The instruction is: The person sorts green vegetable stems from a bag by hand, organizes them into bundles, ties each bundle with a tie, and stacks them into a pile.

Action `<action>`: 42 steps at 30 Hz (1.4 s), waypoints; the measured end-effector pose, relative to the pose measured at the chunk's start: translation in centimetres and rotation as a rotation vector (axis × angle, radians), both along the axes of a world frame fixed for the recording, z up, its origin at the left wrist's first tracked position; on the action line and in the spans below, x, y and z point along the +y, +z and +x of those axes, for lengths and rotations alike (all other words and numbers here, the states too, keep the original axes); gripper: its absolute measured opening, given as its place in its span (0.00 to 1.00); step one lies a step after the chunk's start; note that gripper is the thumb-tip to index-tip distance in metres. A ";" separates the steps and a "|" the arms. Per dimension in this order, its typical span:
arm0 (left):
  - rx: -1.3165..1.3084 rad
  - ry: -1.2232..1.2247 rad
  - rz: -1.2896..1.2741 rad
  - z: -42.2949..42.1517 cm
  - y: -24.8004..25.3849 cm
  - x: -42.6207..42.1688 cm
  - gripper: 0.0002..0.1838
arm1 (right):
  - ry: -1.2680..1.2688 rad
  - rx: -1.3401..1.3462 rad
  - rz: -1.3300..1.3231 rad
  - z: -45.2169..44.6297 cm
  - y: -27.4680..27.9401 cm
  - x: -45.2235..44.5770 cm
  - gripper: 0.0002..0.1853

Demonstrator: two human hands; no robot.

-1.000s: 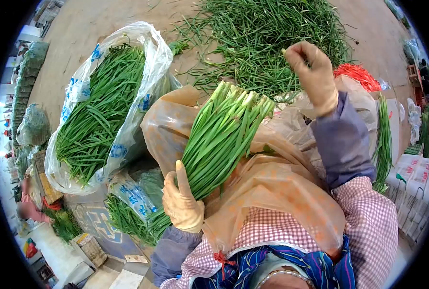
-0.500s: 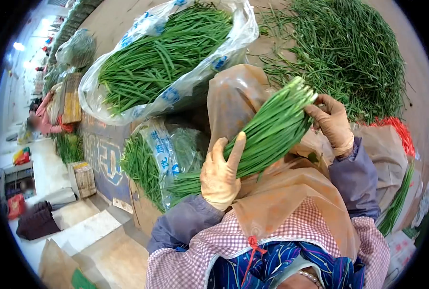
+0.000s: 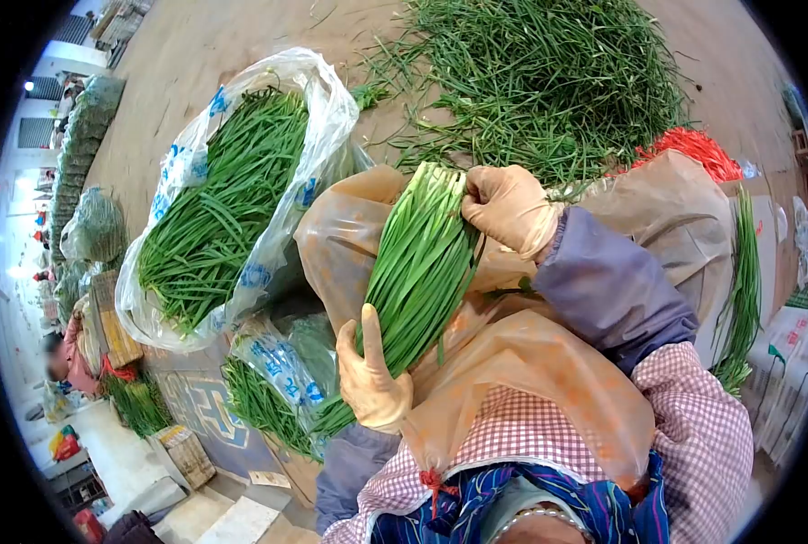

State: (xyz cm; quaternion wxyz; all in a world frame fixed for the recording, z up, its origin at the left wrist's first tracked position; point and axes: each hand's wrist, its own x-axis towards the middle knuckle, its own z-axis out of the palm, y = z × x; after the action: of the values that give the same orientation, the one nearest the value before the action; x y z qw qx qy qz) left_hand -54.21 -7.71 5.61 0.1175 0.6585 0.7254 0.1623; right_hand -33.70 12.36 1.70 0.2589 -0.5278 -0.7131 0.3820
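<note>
A thick bunch of garlic chives (image 3: 422, 267) lies slanted across my lap, pale cut ends at the top and leaves running down. My gloved left hand (image 3: 372, 376) cradles its lower part, thumb and a finger showing along the near side and the other fingers hidden beneath. At the upper right edge my gloved right hand (image 3: 512, 208) has its fingers curled and pinched against the pale stem ends. A translucent brown plastic apron (image 3: 531, 363) covers my knees under the bunch. More chives in a plastic bag (image 3: 281, 363) lie beside my left forearm.
A large white bag (image 3: 331, 100) full of chives stands at the left front. Ahead is a loose heap of chive leaves (image 3: 549, 82) on the floor. Red ties (image 3: 694, 154) and a slim chive bundle (image 3: 744, 290) lie to the right. Another person (image 3: 79, 349) sits far left.
My view has turned, so the surroundings shift in the picture. The bunch stands more upright now, and both hands remain at it, the right one still by the stem ends.
</note>
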 end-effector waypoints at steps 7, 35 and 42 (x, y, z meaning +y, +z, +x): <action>0.000 0.044 0.039 0.1 -0.6 -0.6 0.59 | -0.424 -0.268 0.368 10.6 -4.0 9.1 0.06; -0.156 0.099 0.078 0.7 1.5 0.1 0.55 | 0.214 0.895 -0.986 6.3 -4.3 -4.9 0.41; 0.073 -0.210 -0.070 0.4 2.7 -1.0 0.63 | 0.164 1.765 -1.488 -1.4 -1.8 -2.5 0.28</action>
State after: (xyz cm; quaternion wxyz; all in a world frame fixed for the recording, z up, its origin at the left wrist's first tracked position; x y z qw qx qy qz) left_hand -53.80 -8.71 8.33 0.1302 0.7317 0.6616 0.0997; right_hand -35.06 9.87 -0.06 0.2666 -0.0516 0.0846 0.9587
